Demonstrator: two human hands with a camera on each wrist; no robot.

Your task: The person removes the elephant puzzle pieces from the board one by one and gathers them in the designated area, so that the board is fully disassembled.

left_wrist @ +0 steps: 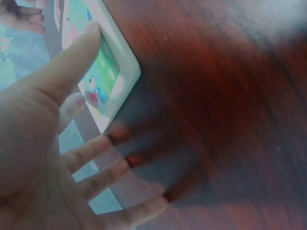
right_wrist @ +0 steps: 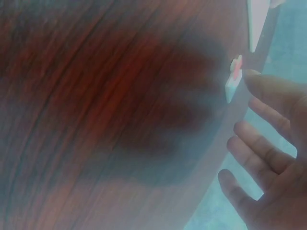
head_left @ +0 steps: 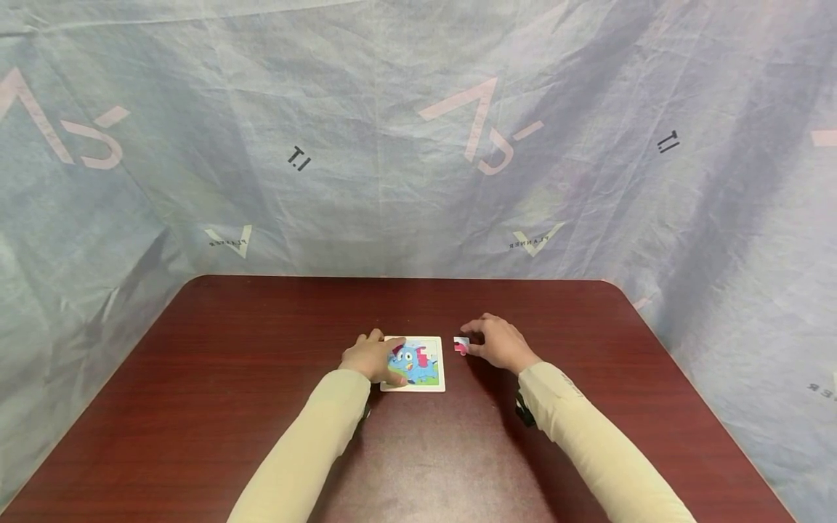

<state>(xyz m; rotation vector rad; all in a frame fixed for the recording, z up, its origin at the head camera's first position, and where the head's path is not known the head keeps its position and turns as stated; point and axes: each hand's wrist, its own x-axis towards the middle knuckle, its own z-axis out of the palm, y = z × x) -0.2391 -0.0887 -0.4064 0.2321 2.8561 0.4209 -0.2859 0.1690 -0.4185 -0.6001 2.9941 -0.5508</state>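
Elephant puzzle [head_left: 425,373]: left hand [head_left: 368,359] spread across its left side. Right hand [head_left: 502,345], fingers apart, beside a loose piece [head_left: 461,344].

Table [head_left: 418,465]: wood-grain top, streaked, smooth, glossy where light pools. Backdrop [head_left: 379,145]: thin-looking cloth, matt, creased, printed. 2 sleeves [head_left: 314,443]: cloth, matt, softly wrinkled. Puzzle board [head_left: 442,367]: smooth rim, more matt than glossy, printed face; wood or card, cannot tell. 1 loose piece [head_left: 461,346]: smooth-looking edge, printed face, core material unclear.
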